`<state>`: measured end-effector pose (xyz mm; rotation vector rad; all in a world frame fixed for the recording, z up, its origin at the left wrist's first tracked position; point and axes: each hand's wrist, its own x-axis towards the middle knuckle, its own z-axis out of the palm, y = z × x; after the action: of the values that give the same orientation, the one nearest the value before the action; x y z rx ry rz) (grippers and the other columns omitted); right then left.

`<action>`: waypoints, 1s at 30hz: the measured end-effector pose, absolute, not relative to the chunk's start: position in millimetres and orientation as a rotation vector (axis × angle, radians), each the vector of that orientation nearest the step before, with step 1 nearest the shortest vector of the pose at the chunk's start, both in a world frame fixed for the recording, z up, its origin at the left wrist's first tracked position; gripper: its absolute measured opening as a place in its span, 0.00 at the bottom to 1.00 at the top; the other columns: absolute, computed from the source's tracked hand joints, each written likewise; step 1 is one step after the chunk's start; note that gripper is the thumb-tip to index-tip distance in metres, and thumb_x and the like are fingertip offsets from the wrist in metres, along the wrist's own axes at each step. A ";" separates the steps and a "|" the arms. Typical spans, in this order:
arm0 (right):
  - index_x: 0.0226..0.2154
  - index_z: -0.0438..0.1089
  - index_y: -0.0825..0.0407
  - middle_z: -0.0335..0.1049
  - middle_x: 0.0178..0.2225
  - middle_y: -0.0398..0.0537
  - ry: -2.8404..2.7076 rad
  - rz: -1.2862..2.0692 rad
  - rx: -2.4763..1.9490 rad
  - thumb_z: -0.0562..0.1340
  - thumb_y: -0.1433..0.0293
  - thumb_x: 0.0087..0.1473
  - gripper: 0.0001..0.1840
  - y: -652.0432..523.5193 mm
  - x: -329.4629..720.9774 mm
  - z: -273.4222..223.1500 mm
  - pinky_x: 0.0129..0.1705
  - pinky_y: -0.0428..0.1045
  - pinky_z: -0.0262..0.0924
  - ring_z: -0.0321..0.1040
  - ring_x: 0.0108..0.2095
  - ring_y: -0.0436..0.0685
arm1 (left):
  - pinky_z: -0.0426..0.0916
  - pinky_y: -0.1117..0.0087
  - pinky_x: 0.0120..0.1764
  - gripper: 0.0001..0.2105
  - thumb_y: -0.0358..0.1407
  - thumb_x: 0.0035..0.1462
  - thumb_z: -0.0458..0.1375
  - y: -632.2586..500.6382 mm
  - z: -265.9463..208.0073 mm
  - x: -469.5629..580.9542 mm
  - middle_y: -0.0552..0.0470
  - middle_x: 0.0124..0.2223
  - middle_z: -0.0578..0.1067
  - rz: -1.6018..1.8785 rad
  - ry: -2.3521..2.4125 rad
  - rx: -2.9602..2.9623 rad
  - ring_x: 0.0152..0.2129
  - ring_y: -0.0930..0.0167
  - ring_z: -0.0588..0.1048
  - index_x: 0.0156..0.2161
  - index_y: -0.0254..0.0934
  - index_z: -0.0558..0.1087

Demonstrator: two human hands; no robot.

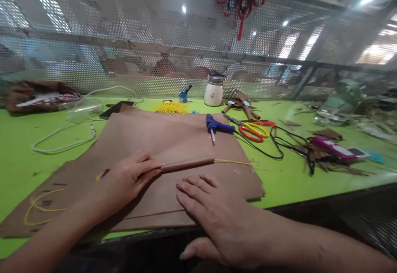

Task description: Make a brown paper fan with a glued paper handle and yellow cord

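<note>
Brown paper sheets (136, 134) lie stacked on the green table. My left hand (132, 176) pinches the left end of a thin rolled brown paper tube (189, 165), which lies across the stack. A yellow cord (232, 161) comes out of the tube's right end, and more yellow cord (29, 211) loops at the lower left. My right hand (214, 211) rests near the front edge, fingers stretched over the paper just below the tube, holding nothing. A blue glue gun (220, 126) lies on the sheets behind the tube.
Orange and yellow scissors (252, 132) and a black cable (277, 153) lie to the right, near a purple device (333, 147) and paper scraps. A white flask (214, 93), a small blue bottle (182, 96) and yellow strands (171, 107) are behind. A white cable (58, 147) curls at left.
</note>
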<state>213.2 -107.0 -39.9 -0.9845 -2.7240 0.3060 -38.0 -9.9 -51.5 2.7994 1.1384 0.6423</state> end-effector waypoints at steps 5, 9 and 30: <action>0.61 0.47 0.64 0.44 0.63 0.63 -2.732 0.254 -0.934 0.46 0.51 0.59 0.39 -103.1 213.2 -55.8 0.63 0.62 0.33 0.38 0.63 0.65 | 0.64 0.72 0.34 0.12 0.39 0.60 0.50 -11.0 -49.2 -34.4 0.52 0.33 0.70 0.662 1.125 2.822 0.28 0.72 0.70 0.41 0.41 0.74; 0.60 0.50 0.63 0.48 0.62 0.63 -2.649 0.199 -0.953 0.47 0.50 0.58 0.39 -103.3 213.1 -64.4 0.62 0.62 0.38 0.42 0.62 0.66 | 0.64 0.72 0.33 0.11 0.39 0.60 0.50 -11.9 -47.8 -32.6 0.52 0.33 0.70 0.653 1.127 2.833 0.28 0.72 0.70 0.40 0.40 0.74; 0.34 0.70 0.53 0.68 0.34 0.53 -2.574 -0.078 -1.031 0.55 0.71 0.58 0.08 -45.3 233.2 -35.9 0.40 0.53 0.59 0.62 0.37 0.58 | 0.61 0.72 0.35 0.14 0.38 0.62 0.47 -26.8 -45.9 -36.2 0.49 0.34 0.67 0.600 1.170 2.797 0.32 0.71 0.66 0.40 0.39 0.75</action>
<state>233.2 -45.3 -35.9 -1.0314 -2.5735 -0.0778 -36.2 -26.8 -45.9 2.7965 1.1699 0.5996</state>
